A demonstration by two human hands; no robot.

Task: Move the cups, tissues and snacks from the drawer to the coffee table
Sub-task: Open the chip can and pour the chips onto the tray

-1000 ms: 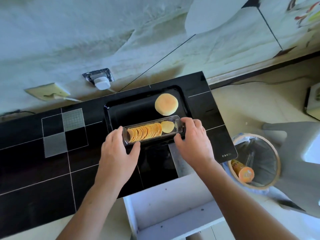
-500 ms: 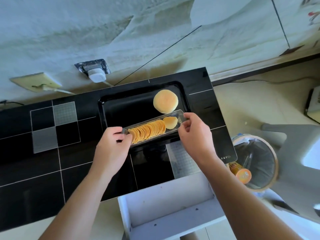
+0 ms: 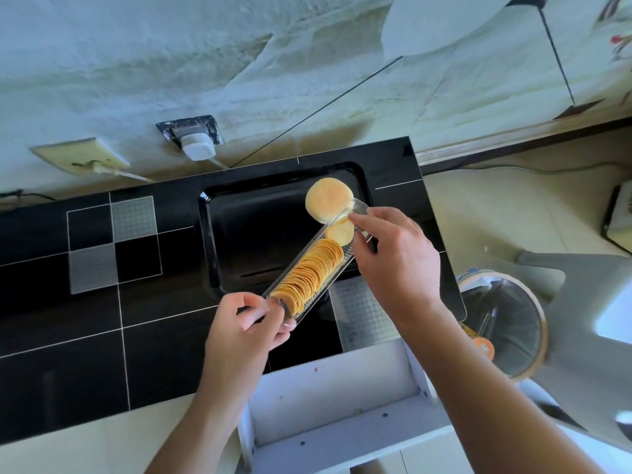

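A long clear plastic tray of stacked orange crisps (image 3: 313,268) is held tilted above the black coffee table (image 3: 85,336), its far end raised over the black serving tray (image 3: 219,234). My left hand (image 3: 249,323) pinches its near lower end. At the far upper end, my right hand (image 3: 393,261) grips the clear tray beside a loose crisp. A round pale bun (image 3: 326,198) lies at the serving tray's far right. The white drawer (image 3: 338,398) stands open below the table edge, with nothing visible inside.
A round bin (image 3: 509,319) lined with a dark bag holds an orange tube, right of the table. A grey stool (image 3: 588,323) stands further right. Wall sockets with a white plug (image 3: 196,148) sit behind the table.
The crisp tray has turned from lying crosswise to a diagonal, its right end swung up toward the bun. My left hand has dropped nearer me and now pinches the end.
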